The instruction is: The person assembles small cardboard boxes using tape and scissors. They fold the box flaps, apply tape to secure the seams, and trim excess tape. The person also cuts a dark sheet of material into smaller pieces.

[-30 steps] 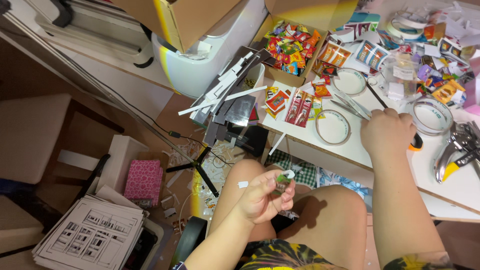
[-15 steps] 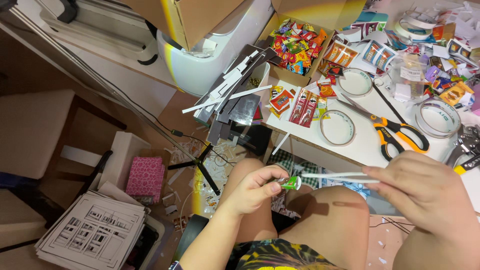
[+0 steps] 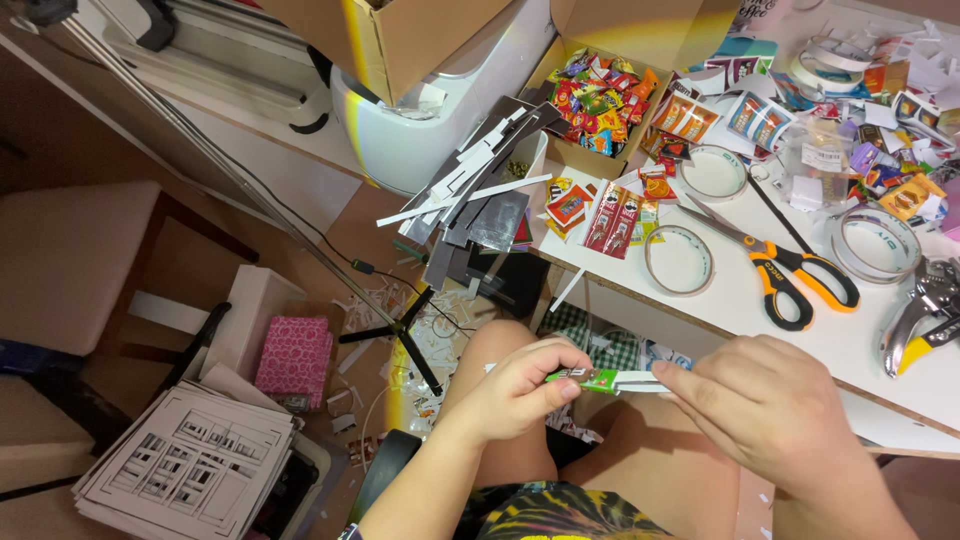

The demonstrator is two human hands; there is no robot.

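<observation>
A seated person works over the lap, below the edge of a white counter [image 3: 800, 330] crowded with craft supplies. The left hand [image 3: 515, 390] pinches a small green packet [image 3: 590, 378] between thumb and curled fingers, holding it level and close to the body, apparently so that both hands can meet on it at a comfortable height. The right hand [image 3: 770, 410] closes its fingertips on a pale strip [image 3: 635, 380] that runs out of the packet's end; the fingers are pressed together around the strip, not spread, and the two hands sit just apart with the packet and strip bridging them.

Tools lie within easy reach on the counter: orange-handled scissors [image 3: 790, 265] with their blades open, several rolls of clear tape [image 3: 678, 260] lying flat, and a metal punch [image 3: 915, 320] near the right edge. An open cardboard box [image 3: 600, 100] of tiny bright snack-style packets stands at the back, with more miniature packets [image 3: 615, 215] scattered beside it, seemingly sorted near the working edge. Dark and white card strips [image 3: 470, 190] overhang the counter's left corner. On the floor sit a stack of printed sheets [image 3: 190, 470], a pink patterned block [image 3: 293, 355] and paper offcuts around a tripod leg [image 3: 400, 335].
</observation>
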